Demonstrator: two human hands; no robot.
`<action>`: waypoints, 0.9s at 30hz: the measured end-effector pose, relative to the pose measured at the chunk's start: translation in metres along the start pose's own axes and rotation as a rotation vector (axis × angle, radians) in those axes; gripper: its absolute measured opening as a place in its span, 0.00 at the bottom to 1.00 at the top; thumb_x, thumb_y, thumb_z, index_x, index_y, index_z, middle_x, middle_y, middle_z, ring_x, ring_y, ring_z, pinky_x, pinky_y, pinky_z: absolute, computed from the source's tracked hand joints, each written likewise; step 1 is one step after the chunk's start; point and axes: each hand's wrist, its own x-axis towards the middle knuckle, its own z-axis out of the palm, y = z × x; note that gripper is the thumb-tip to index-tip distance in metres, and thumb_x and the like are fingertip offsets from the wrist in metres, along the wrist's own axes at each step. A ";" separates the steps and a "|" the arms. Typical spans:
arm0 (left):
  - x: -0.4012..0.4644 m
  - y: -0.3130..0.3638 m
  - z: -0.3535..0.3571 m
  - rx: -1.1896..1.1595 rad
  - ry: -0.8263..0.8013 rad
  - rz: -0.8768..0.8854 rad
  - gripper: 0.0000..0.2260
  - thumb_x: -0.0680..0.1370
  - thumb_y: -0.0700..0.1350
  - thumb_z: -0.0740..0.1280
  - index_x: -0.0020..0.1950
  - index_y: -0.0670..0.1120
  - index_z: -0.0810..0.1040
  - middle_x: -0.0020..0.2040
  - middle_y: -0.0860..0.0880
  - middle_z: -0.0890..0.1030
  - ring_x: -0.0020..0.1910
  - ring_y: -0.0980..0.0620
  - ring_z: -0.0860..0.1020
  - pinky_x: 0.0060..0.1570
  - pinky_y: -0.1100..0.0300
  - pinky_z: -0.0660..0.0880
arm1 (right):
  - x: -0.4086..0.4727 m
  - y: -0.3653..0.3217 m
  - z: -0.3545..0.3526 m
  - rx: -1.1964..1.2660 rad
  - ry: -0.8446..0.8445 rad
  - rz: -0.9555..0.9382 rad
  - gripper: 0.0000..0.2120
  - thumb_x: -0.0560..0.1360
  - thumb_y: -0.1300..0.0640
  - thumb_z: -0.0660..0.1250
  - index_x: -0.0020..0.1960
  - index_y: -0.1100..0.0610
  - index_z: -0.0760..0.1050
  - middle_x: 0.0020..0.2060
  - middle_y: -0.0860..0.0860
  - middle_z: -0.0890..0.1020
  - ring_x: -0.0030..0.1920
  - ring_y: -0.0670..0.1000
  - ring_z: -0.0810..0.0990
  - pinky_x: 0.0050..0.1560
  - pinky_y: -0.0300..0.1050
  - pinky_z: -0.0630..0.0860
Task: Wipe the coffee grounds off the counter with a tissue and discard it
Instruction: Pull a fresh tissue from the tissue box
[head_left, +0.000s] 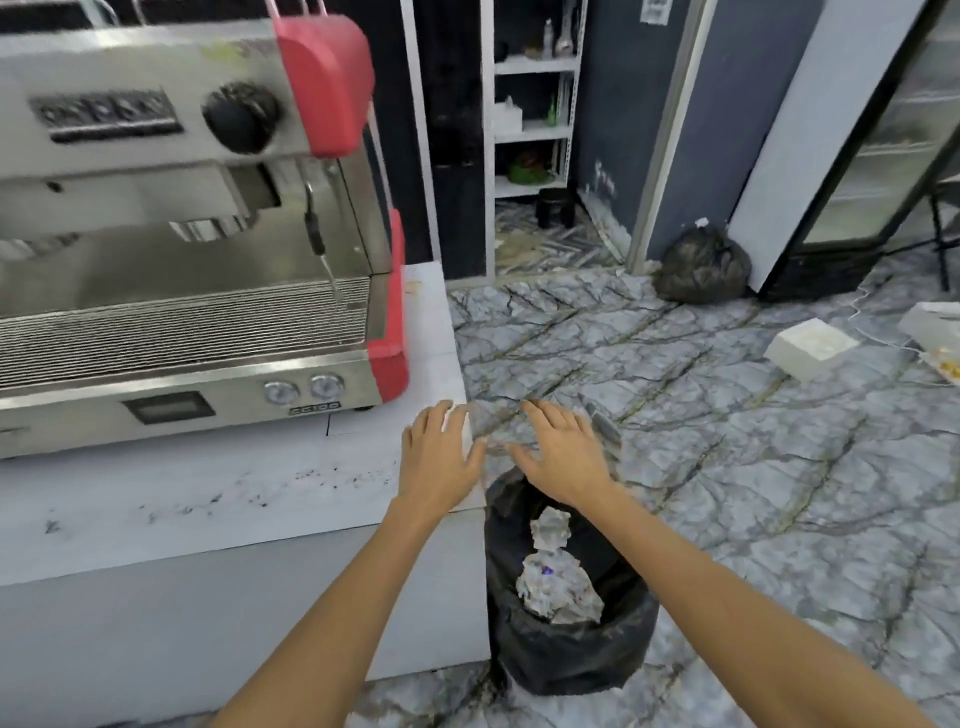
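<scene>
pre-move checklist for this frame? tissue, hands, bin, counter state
1. Left hand free: ok, fingers straight at the white counter edge.
2. Right hand free: ok, open above the black-bagged bin.
3. Tissue discarded: cannot tell; crumpled white paper lies in the bin, which piece is unclear.
4. Dark coffee grounds wiped: not ok, specks remain.
5. Bin within reach: ok, against the counter end.

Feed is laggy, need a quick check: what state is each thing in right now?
Left hand: open, at the white counter edge.
Right hand: open, above the black-bagged bin.
Bin: holds crumpled tissues.
Counter: dark coffee grounds remain.
</scene>
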 end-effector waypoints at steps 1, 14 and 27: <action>-0.005 -0.012 -0.008 0.010 0.012 -0.021 0.26 0.77 0.58 0.59 0.71 0.46 0.71 0.71 0.44 0.71 0.70 0.41 0.68 0.68 0.44 0.66 | 0.003 -0.014 0.000 0.002 0.006 -0.029 0.31 0.76 0.39 0.58 0.73 0.54 0.62 0.70 0.53 0.68 0.70 0.56 0.65 0.69 0.54 0.59; -0.101 -0.144 -0.106 0.060 0.137 -0.253 0.23 0.80 0.55 0.63 0.73 0.46 0.70 0.71 0.46 0.72 0.71 0.43 0.67 0.69 0.43 0.64 | -0.001 -0.187 0.029 0.069 -0.040 -0.305 0.31 0.76 0.38 0.57 0.72 0.56 0.64 0.70 0.54 0.69 0.69 0.55 0.66 0.70 0.55 0.60; -0.200 -0.243 -0.172 0.117 0.197 -0.477 0.23 0.80 0.55 0.62 0.72 0.46 0.69 0.71 0.45 0.72 0.70 0.41 0.69 0.68 0.42 0.66 | -0.012 -0.336 0.052 0.066 -0.107 -0.532 0.29 0.78 0.40 0.56 0.73 0.54 0.61 0.72 0.53 0.66 0.71 0.53 0.63 0.71 0.52 0.57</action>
